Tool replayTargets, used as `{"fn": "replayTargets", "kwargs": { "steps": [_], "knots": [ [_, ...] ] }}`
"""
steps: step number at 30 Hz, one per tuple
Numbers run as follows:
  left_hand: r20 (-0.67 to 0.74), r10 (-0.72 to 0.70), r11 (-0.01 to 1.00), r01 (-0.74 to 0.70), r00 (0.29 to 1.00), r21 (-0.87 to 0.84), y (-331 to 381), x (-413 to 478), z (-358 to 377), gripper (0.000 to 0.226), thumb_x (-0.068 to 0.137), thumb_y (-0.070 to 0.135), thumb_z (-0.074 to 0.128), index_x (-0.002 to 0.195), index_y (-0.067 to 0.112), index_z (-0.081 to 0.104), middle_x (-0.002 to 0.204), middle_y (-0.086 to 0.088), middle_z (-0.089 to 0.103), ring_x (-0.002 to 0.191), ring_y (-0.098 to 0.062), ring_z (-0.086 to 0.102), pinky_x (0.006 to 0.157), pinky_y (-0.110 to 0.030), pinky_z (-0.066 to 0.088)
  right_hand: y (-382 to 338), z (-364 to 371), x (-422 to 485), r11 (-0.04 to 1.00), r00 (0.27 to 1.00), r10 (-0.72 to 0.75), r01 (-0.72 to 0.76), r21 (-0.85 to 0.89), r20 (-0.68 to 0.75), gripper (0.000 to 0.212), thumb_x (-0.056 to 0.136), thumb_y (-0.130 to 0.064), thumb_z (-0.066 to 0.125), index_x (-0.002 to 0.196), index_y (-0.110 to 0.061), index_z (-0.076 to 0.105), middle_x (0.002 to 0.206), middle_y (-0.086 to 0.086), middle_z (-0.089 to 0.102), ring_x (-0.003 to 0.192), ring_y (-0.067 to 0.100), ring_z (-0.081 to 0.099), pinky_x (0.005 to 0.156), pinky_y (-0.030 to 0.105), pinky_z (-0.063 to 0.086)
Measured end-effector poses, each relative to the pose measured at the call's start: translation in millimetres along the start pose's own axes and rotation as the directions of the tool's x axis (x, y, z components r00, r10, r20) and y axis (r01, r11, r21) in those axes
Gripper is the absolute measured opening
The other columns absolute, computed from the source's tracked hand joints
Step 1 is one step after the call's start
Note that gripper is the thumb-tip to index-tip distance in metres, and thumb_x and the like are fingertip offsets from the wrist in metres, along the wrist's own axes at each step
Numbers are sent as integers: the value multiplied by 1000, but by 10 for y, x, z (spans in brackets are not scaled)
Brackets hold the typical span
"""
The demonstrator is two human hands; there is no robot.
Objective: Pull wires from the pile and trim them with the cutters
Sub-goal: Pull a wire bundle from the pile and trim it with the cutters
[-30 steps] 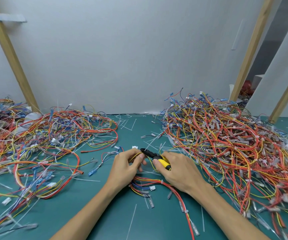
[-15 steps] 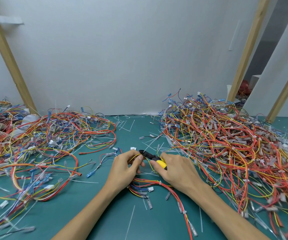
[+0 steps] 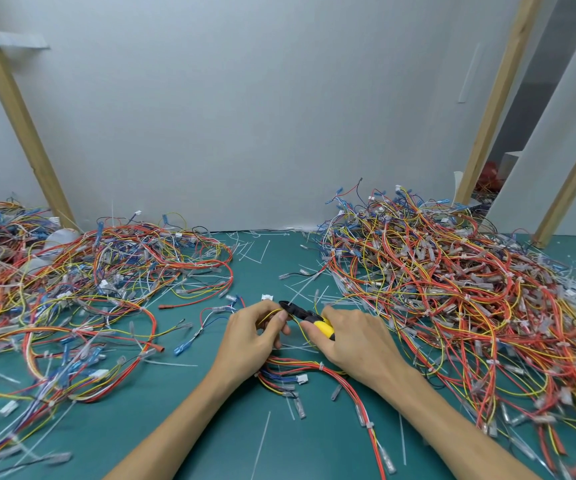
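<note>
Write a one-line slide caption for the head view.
Left hand pinches a yellow wire at the cutters held in the right hand, between two wire piles.

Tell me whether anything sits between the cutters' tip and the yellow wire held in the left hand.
Nothing visible does. The right hand holds the cutters with the black tip right at the yellow wire pinched in the left hand. Only the left thumb lies close beside the tip, not across it.

A workshop bench: wire piles (image 3: 452, 289) on green mat (image 3: 148, 427).
</note>
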State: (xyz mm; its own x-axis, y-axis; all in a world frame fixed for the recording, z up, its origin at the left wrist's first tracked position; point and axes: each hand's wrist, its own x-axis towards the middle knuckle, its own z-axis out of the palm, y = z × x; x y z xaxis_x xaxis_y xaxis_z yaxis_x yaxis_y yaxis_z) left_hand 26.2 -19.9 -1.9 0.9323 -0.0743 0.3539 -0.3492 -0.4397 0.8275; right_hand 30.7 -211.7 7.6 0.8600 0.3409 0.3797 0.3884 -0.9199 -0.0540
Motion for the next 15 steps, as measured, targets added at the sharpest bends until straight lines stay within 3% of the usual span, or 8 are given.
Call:
{"fn": "replayTargets", "kwargs": {
  "steps": [4,8,10,12,15],
  "knots": [
    [-1,2,1000,-2,1000,5,-2,-8,-2,20,96,13,56,78,17,64,69,6,69,52,-11,60,58,-21,48,3,9,5,1000,1000,-2,2,-5,-6,61,86,-74,10,80,-24,44,67,-4,49,65,22,51,56,34,31],
    [-2,2,1000,-2,1000,9,9,-7,-4,20,96,13,56,78,16,63,68,7,68,52,-10,60,58,-19,46,6,20,6,1000,1000,1,-1,-14,-15,64,85,-75,7,82,-24,45,72,-2,58,68,23,56,55,34,30],
    [-6,4,1000,-3,1000,15,11,-8,-7,20,96,12,56,78,15,63,67,8,68,52,-10,60,58,-18,46,-1,19,7,1000,1000,0,0,-14,-15,64,85,-75,7,81,-24,45,69,-4,54,65,22,52,55,34,30],
    [-7,3,1000,-3,1000,13,11,-8,-8,19,96,12,56,79,15,64,68,7,68,52,-11,60,58,-19,47,-9,14,7,1000,1000,1,-1,-6,-9,60,88,-74,12,81,-23,44,67,-5,50,64,22,50,55,34,31],
    [-3,-3,1000,3,1000,5,8,-8,-6,17,96,12,56,82,14,65,70,6,69,51,-10,60,58,-21,48,-15,15,5,1000,1000,8,-8,-5,6,55,92,-71,18,82,-23,43,74,-2,59,72,24,59,56,35,30]
  ]
}}
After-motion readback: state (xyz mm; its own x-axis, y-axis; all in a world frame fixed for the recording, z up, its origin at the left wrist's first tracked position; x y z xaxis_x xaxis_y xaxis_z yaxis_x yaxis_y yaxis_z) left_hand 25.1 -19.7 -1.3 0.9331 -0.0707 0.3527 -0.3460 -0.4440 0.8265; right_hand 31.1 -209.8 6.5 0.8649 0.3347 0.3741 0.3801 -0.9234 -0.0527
